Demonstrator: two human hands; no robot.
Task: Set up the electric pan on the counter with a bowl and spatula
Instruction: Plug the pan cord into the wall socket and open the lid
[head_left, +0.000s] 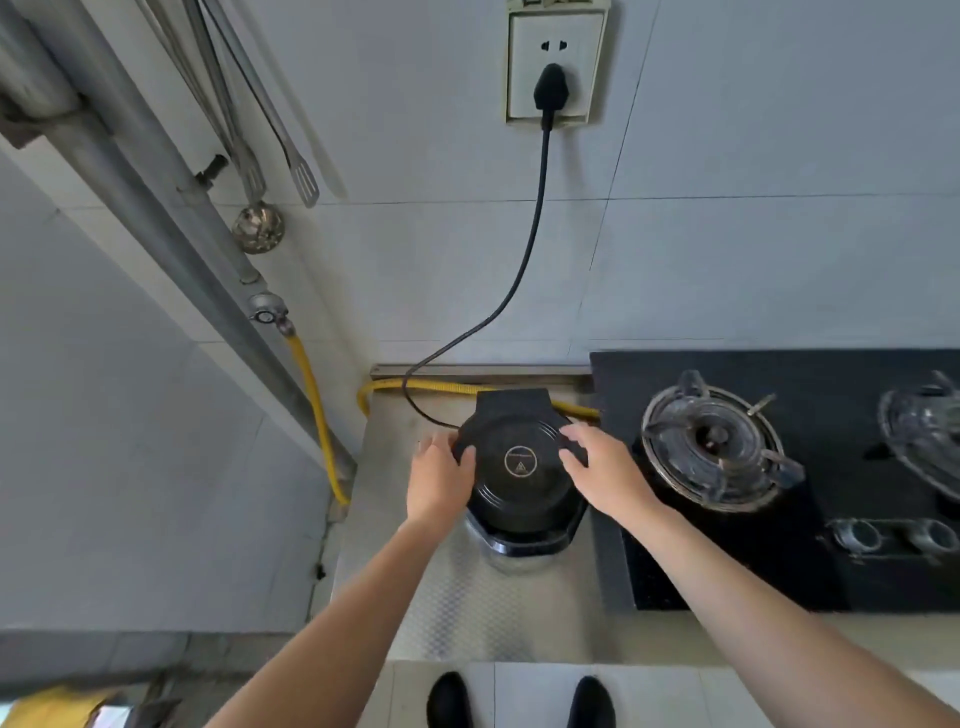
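Standing by: a person leans over the steel counter (457, 597), both arms stretched toward the electric pan (519, 467).
Pan: it sits on the counter near the back edge, just left of the black gas hob (779, 582), lid shut.
Left hand: the left hand (439, 480) cups the pan's left rim, fingers curled round the edge and touching it.
Right hand: the right hand (605, 470) lies spread on the lid's right side, fingers fanned, palm apparently resting on it.
Power: the black cord (524, 260) runs from the pan's back up to the plug (550, 88) seated in the wall socket (556, 67).
Done, by my reckoning: pan placed and plugged in, perhaps being nudged square.
Left to do: no bowl shows anywhere on the counter; a slotted spatula (304, 182) hangs on the wall, far left, beside a skimmer (258, 227), untouched.
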